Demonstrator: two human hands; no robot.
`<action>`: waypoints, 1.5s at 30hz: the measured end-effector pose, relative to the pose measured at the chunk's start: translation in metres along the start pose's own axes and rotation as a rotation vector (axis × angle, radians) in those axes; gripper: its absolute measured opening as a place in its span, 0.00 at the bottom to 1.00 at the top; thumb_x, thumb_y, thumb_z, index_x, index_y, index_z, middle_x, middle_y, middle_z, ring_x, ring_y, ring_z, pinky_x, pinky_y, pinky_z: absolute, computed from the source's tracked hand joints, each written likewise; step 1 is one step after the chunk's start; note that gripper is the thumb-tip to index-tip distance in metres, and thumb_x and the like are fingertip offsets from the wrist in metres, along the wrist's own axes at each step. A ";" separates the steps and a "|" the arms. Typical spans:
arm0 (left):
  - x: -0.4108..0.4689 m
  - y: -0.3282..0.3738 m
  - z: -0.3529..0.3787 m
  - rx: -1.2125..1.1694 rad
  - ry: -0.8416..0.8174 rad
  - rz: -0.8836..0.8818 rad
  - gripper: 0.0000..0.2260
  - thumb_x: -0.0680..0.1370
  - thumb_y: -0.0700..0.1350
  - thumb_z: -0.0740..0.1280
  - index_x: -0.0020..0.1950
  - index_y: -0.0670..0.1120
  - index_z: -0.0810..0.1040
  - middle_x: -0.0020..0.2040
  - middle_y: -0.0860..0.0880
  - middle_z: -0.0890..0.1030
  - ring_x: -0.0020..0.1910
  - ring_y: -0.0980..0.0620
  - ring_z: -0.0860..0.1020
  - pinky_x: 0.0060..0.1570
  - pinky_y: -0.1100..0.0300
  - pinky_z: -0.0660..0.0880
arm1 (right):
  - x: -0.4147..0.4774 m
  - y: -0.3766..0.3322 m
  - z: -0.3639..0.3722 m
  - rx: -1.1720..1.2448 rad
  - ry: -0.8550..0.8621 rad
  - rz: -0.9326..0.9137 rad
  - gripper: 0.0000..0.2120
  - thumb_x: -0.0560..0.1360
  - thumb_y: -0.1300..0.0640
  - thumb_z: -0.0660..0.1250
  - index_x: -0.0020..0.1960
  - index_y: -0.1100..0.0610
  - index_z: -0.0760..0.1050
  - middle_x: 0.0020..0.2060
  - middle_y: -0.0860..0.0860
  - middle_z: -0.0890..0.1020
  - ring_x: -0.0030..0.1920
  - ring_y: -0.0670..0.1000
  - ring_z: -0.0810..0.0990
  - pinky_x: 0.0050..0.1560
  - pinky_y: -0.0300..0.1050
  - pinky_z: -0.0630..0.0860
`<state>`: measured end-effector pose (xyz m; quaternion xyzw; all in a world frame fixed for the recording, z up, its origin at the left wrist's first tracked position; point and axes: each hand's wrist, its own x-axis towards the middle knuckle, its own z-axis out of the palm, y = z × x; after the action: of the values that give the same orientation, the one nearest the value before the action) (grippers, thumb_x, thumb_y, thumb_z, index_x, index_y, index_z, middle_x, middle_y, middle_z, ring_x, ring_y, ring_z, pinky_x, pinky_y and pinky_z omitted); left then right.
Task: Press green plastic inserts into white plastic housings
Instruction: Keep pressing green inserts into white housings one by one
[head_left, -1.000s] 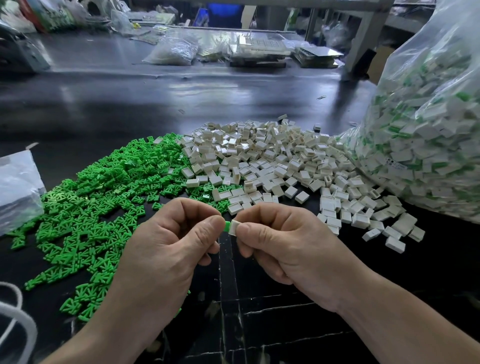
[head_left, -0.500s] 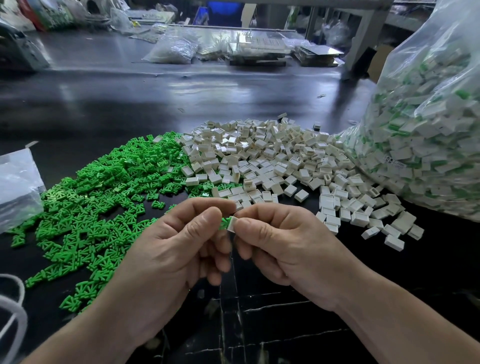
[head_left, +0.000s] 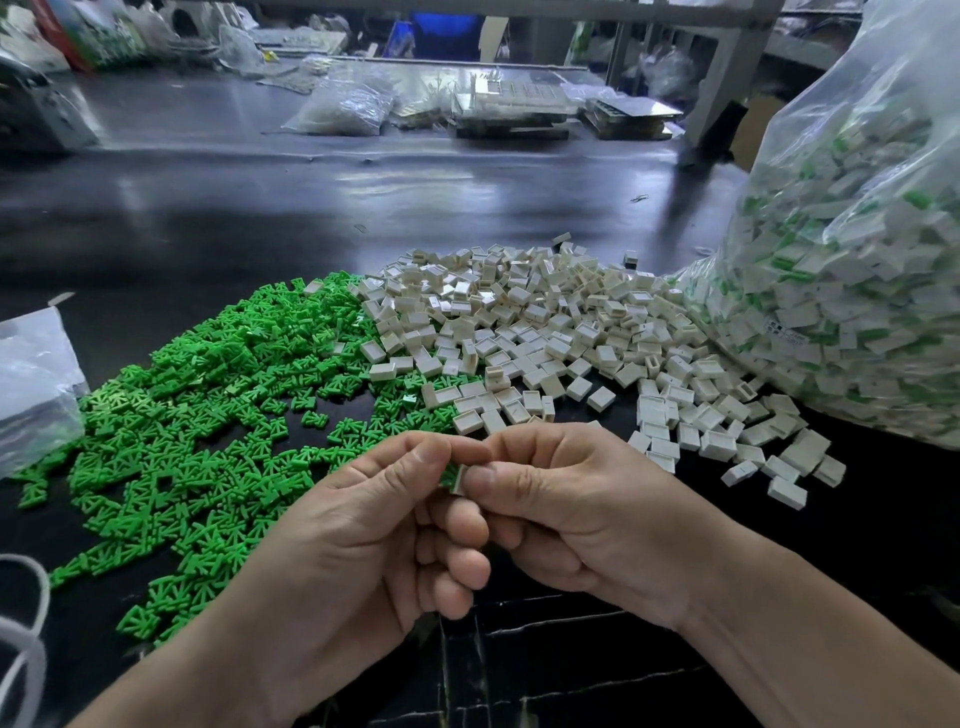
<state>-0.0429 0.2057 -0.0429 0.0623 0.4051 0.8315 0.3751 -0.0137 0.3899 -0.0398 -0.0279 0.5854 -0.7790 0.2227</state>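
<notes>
- left hand (head_left: 363, 535): thumb and forefinger pinch a small green plastic insert (head_left: 449, 474); other fingers curled under.
- right hand (head_left: 582, 519): thumb and forefinger pinch a small white plastic housing (head_left: 459, 479); other fingers curled toward the palm.
- insert and housing touch, butted together where the two hands' fingertips meet, above the black tabletop (head_left: 260, 208). Seating depth: cannot tell, thumbs cover most of it.
- loose pile of green inserts (head_left: 208, 395): ahead and left of left hand.
- loose pile of white housings (head_left: 545, 332): just ahead of right hand, touching the green pile.
- large clear plastic bag (head_left: 857, 260) of white-and-green parts: right of right hand, beyond the housings.
- smaller clear bag (head_left: 31, 379): well left of left hand.
</notes>
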 end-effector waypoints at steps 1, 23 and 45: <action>0.000 -0.001 0.000 -0.002 0.007 0.005 0.18 0.65 0.48 0.80 0.49 0.41 0.83 0.31 0.41 0.79 0.24 0.48 0.80 0.22 0.60 0.76 | 0.000 0.000 0.001 -0.009 -0.001 0.003 0.09 0.76 0.56 0.69 0.49 0.62 0.77 0.30 0.51 0.76 0.21 0.44 0.66 0.18 0.35 0.60; -0.004 -0.006 0.005 -0.040 -0.108 0.090 0.13 0.67 0.45 0.80 0.48 0.45 0.83 0.29 0.44 0.81 0.25 0.48 0.81 0.24 0.60 0.77 | -0.004 0.001 0.014 0.037 0.015 -0.078 0.13 0.76 0.55 0.67 0.52 0.65 0.75 0.30 0.52 0.74 0.22 0.45 0.65 0.19 0.35 0.59; -0.005 0.003 -0.022 1.747 0.501 0.464 0.18 0.71 0.67 0.57 0.49 0.60 0.79 0.41 0.63 0.79 0.38 0.60 0.77 0.35 0.59 0.76 | -0.002 -0.016 -0.022 -0.179 0.355 -0.259 0.07 0.76 0.52 0.71 0.40 0.51 0.78 0.31 0.45 0.78 0.25 0.43 0.71 0.20 0.33 0.66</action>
<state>-0.0498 0.1872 -0.0538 0.2202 0.9324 0.2759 -0.0782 -0.0238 0.4135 -0.0318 0.0150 0.6736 -0.7388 0.0113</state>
